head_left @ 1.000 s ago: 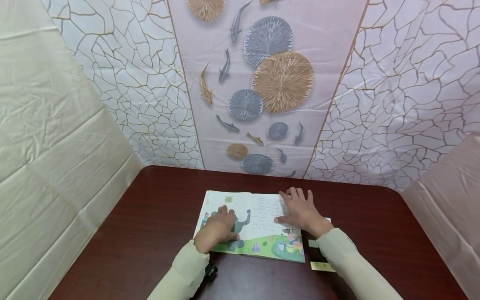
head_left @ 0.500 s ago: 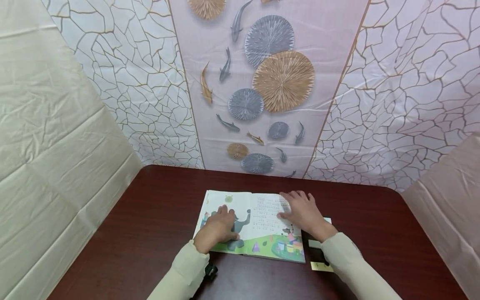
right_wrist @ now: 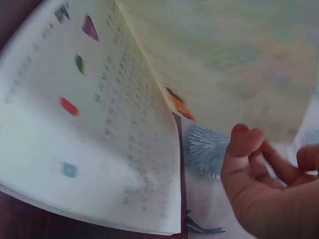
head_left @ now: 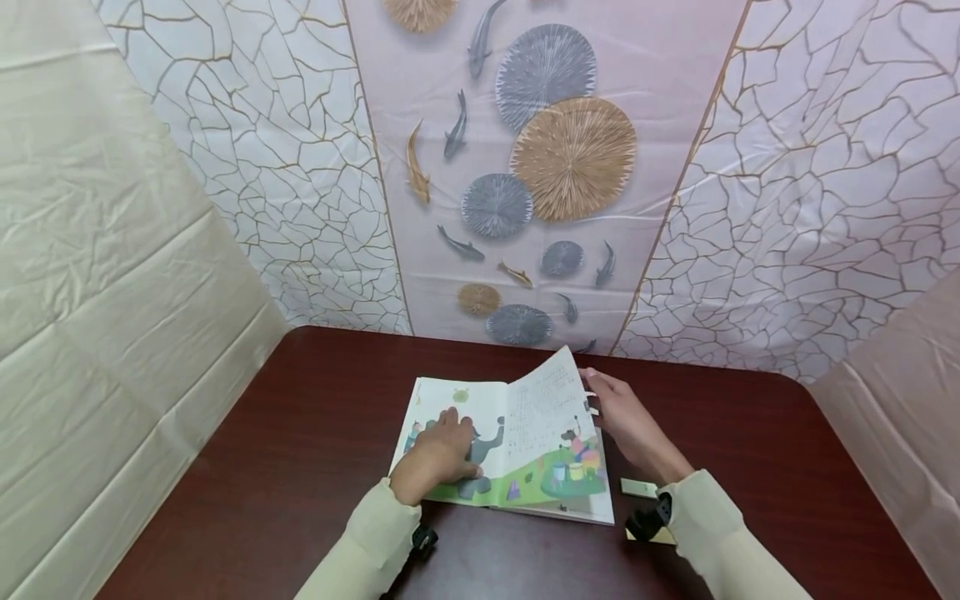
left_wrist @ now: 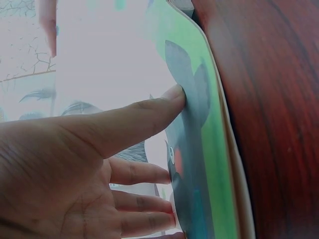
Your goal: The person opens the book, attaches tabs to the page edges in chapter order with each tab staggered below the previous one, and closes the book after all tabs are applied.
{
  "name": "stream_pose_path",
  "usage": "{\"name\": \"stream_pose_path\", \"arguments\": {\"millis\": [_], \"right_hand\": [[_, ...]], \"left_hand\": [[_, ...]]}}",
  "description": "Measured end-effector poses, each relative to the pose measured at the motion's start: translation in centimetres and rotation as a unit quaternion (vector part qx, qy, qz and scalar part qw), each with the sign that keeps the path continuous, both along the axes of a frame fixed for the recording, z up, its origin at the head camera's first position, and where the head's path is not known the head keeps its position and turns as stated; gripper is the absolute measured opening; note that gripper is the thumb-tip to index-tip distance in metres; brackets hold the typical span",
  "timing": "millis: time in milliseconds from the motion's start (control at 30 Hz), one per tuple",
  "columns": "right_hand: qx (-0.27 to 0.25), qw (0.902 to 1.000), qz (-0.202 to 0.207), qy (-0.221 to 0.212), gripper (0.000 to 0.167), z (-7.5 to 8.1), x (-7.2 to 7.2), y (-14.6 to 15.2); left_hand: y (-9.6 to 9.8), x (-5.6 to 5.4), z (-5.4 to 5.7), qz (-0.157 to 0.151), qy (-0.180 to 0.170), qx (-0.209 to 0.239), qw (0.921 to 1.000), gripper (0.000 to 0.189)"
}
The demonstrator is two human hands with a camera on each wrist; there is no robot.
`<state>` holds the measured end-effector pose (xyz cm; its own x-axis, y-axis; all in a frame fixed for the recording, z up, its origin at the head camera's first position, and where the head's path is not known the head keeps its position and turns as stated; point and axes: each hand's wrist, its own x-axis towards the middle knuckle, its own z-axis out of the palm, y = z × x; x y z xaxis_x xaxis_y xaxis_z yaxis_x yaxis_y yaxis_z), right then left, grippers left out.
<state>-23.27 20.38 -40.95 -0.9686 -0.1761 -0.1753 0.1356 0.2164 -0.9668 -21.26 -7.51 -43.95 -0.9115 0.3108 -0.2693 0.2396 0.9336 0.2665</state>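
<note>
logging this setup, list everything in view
open book: one, white/green, on table
lifted page: one, white/green, book's right
table: one, dark reddish brown, under book
pale item: one, whitish, right of book
yellow item: one, yellow, right of book
patterned backdrop: one, white and pink, behind table
side cloths: two, beige, flanking table
wrist devices: two, black, by sleeves
sleeves: two, cream, head view's bottom
left hand: one, on book's left
right hand: one, pinching lifted page

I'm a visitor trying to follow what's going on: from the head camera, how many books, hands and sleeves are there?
Book: 1
Hands, left hand and right hand: 2
Sleeves, left sleeve and right sleeve: 2
Total: 5
</note>
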Motion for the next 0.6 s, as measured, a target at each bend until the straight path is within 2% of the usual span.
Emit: {"name": "stream_pose_path", "arguments": {"millis": [133, 233, 467, 600], "right_hand": [[0.016, 0.9983, 0.042, 0.038, 0.055, -0.8, 0.8, -0.4], [0.037, 0.9949, 0.068, 0.065, 0.060, -1.4, 1.4, -1.2], [0.023, 0.9913, 0.083, 0.099, 0.062, -2.4, 2.2, -3.8], [0.076, 0.9829, 0.093, 0.139, 0.070, -2.6, 2.3, -5.1]], "left_hand": [[0.1, 0.0, 0.1, 0.001, -0.002, 0.002, 1.0000, 0.058], [0.1, 0.0, 0.1, 0.002, -0.003, 0.002, 1.0000, 0.058], [0.0, -0.1, 0.0, 0.001, 0.001, 0.005, 1.0000, 0.058], [-0.1, -0.1, -0.1, -0.004, 0.016, 0.008, 0.9998, 0.055]]}}
